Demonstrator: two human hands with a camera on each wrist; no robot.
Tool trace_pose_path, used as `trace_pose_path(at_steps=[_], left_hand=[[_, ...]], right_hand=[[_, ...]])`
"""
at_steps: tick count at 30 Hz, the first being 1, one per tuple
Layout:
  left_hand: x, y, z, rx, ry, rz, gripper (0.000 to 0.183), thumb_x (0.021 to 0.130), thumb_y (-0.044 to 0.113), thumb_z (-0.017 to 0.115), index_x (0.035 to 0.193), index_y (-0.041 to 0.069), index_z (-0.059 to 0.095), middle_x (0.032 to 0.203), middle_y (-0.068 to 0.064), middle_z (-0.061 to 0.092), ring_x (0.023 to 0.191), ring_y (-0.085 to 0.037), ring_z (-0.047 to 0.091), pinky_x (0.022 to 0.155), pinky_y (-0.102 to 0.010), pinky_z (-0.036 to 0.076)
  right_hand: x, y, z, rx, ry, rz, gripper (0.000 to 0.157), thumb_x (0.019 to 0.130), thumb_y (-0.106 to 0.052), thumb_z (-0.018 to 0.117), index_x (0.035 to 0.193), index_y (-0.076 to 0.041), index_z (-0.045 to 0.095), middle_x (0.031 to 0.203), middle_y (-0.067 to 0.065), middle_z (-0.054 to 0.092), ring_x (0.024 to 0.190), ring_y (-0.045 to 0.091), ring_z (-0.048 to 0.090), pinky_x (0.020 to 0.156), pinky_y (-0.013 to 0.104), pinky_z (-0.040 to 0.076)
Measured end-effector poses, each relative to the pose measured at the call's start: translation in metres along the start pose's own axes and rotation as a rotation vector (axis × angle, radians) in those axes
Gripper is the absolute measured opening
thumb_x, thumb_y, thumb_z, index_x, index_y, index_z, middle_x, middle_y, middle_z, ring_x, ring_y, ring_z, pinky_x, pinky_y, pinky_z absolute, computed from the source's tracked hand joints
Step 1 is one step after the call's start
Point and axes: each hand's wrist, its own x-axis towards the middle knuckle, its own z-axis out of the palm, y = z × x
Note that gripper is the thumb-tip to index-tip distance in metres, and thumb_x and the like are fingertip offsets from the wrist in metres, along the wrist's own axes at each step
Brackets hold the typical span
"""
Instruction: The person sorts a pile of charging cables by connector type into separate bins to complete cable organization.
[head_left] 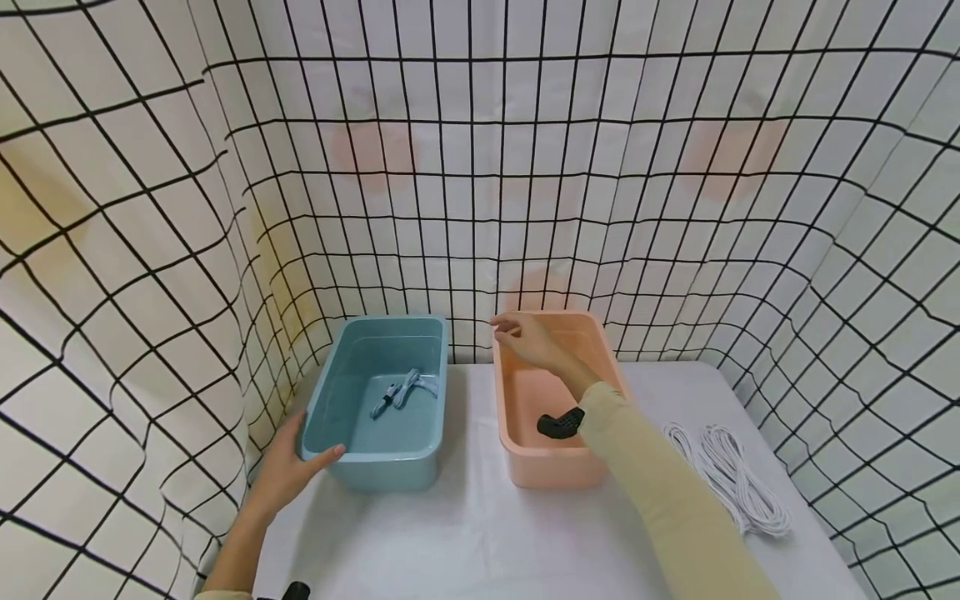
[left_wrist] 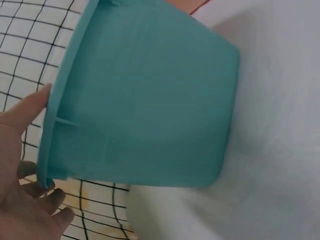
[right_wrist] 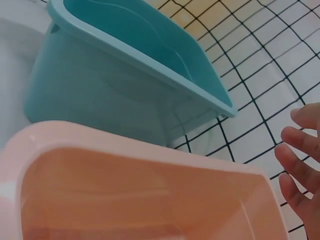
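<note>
A blue plastic bin [head_left: 386, 472] stands at the left of the white table, with a folded light blue cord [head_left: 406, 388] that has a dark part lying inside. My left hand [head_left: 288, 471] is at its near left corner. The thumb touches the front rim and the other fingers lie along the left side, spread around the corner in the left wrist view. Over the far left part of an orange bin [head_left: 557, 472] hovers my right hand [head_left: 527, 337], fingers loosely bent and nothing between them. My right forearm covers part of that bin.
White coiled cords [head_left: 738, 487] lie on the table [head_left: 487, 533] to the right of the orange bin. Black wire mesh [head_left: 480, 175] encloses the back and both sides, with white cloth behind it. The two bins stand apart, side by side.
</note>
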Motion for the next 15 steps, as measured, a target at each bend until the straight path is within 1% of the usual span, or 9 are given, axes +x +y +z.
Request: trace_pose_path(at_steps=[1, 3, 5, 8, 11, 13, 15], left_hand=[[0.001, 0.002, 0.0, 0.017, 0.016, 0.033, 0.098, 0.092, 0.034, 0.08, 0.161, -0.004, 0.022, 0.156, -0.033, 0.032, 0.138, -0.056, 0.036, 0.104, -0.075, 0.033], [0.002, 0.009, -0.001, 0.062, 0.043, 0.069, 0.095, 0.092, 0.032, 0.08, 0.16, -0.005, 0.024, 0.157, -0.033, 0.031, 0.139, -0.056, 0.034, 0.104, -0.076, 0.032], [0.004, 0.018, -0.002, 0.108, 0.057, 0.074, 0.094, 0.094, 0.033, 0.078, 0.16, -0.005, 0.024, 0.159, -0.033, 0.027, 0.142, -0.057, 0.03, 0.104, -0.078, 0.029], [0.009, 0.033, 0.0, 0.155, 0.068, 0.061, 0.091, 0.097, 0.035, 0.075, 0.16, -0.006, 0.024, 0.163, -0.033, 0.02, 0.144, -0.058, 0.024, 0.106, -0.078, 0.026], [0.018, 0.044, 0.005, 0.181, 0.071, 0.073, 0.088, 0.099, 0.033, 0.073, 0.16, -0.006, 0.024, 0.164, -0.032, 0.017, 0.145, -0.057, 0.021, 0.108, -0.076, 0.025], [0.023, 0.05, 0.011, 0.187, 0.064, 0.093, 0.086, 0.099, 0.032, 0.072, 0.161, -0.005, 0.024, 0.163, -0.032, 0.018, 0.145, -0.057, 0.022, 0.108, -0.075, 0.026], [0.028, 0.055, 0.018, 0.18, 0.052, 0.119, 0.086, 0.1, 0.03, 0.072, 0.161, -0.004, 0.023, 0.164, -0.031, 0.019, 0.146, -0.055, 0.022, 0.11, -0.073, 0.026]], right_hand=[[-0.001, 0.0, -0.001, 0.002, 0.004, -0.004, 0.033, 0.107, -0.016, 0.059, 0.139, -0.007, 0.063, 0.131, 0.014, 0.064, 0.12, 0.034, 0.06, 0.097, 0.047, 0.052], [-0.004, 0.001, -0.005, 0.018, 0.012, -0.008, 0.033, 0.107, -0.014, 0.059, 0.139, -0.006, 0.063, 0.132, 0.016, 0.063, 0.12, 0.036, 0.058, 0.098, 0.049, 0.051], [-0.006, 0.001, -0.008, 0.022, 0.018, -0.023, 0.034, 0.107, -0.013, 0.058, 0.139, -0.003, 0.062, 0.133, 0.017, 0.062, 0.121, 0.036, 0.057, 0.1, 0.05, 0.049], [-0.011, 0.004, -0.016, 0.015, 0.024, -0.051, 0.034, 0.107, -0.011, 0.058, 0.139, 0.0, 0.062, 0.135, 0.021, 0.061, 0.123, 0.037, 0.057, 0.102, 0.052, 0.047], [-0.019, 0.007, -0.026, -0.003, 0.03, -0.043, 0.035, 0.107, -0.013, 0.058, 0.14, -0.002, 0.061, 0.136, 0.022, 0.06, 0.124, 0.035, 0.056, 0.102, 0.052, 0.047], [-0.026, 0.01, -0.033, -0.013, 0.04, -0.031, 0.036, 0.107, -0.014, 0.059, 0.142, -0.003, 0.06, 0.136, 0.023, 0.06, 0.124, 0.036, 0.056, 0.1, 0.053, 0.048], [-0.032, 0.013, -0.04, -0.03, 0.061, -0.012, 0.037, 0.107, -0.014, 0.059, 0.142, -0.005, 0.06, 0.135, 0.021, 0.061, 0.122, 0.037, 0.058, 0.098, 0.053, 0.05]])
